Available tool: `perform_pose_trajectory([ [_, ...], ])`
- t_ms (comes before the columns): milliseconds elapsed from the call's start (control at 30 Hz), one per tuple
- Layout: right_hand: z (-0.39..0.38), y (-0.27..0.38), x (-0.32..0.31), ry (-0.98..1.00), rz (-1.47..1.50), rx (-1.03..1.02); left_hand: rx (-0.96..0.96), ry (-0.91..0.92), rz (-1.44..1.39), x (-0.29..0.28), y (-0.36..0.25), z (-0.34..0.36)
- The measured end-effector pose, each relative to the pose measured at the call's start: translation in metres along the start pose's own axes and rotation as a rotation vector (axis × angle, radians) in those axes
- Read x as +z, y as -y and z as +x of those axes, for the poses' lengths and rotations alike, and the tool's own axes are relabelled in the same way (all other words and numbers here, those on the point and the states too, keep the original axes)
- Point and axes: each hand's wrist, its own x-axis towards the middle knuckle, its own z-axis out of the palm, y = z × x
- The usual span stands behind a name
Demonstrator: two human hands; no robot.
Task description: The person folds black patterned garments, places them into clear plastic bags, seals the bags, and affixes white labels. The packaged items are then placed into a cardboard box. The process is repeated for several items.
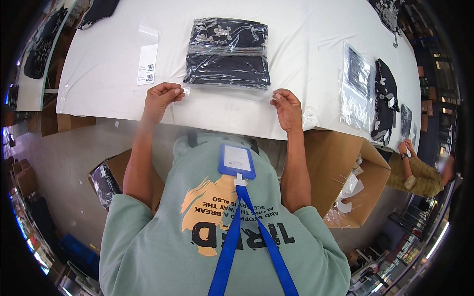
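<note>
A folded black garment with a pale floral pattern lies in a clear plastic bag [227, 71] on the white-covered table, its near edge toward me. My left hand [164, 100] pinches the bag's near left corner between thumb and fingers. At the near right corner, my right hand [287, 107] is closed in a pinch on the plastic. Between the two hands the clear edge of the bag stretches across. Left of the bag lies a sheet of white labels [147, 64] with small printed squares.
A stack of clear bags [356, 84] and a black patterned garment [385, 101] lie at the table's right. Below are an open carton [335, 167] with plastic scraps and, at left, a carton holding a bagged garment [104, 185]. Another person [417, 170] works at far right.
</note>
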Motion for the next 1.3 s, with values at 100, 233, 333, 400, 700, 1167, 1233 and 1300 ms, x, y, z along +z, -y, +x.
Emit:
perform_pose_trajectory([
  [100, 0.003, -0.001, 0.008, 0.048, -0.129, -0.194, 0.189, -0.026, 0.146, 0.005, 0.000, 0.003],
  [233, 0.010, -0.002, 0.018, 0.093, -0.131, -0.311, 0.476, -0.034, 0.121, 0.020, 0.000, 0.011],
  [333, 0.013, 0.000, 0.020, 0.135, -0.136, -0.311, 0.513, 0.024, -0.002, 0.028, -0.002, 0.018],
  [400, 0.014, 0.001, 0.019, 0.159, -0.170, -0.314, 0.447, 0.108, 0.004, 0.027, -0.006, 0.022],
  [700, -0.002, 0.004, 0.017, 0.096, -0.384, -0.163, 0.112, 0.221, 0.176, 0.014, -0.011, 0.020],
  [1167, 0.005, -0.007, 0.022, -0.033, -0.586, -0.155, 0.118, 0.135, 0.090, 0.020, 0.001, 0.000],
  [1233, 0.007, -0.010, 0.022, -0.073, -0.578, -0.146, 0.104, 0.099, 0.094, 0.021, 0.004, 0.001],
  [1300, 0.009, -0.014, 0.023, -0.123, -0.530, -0.131, 0.083, 0.068, 0.111, 0.022, 0.007, 0.003],
])
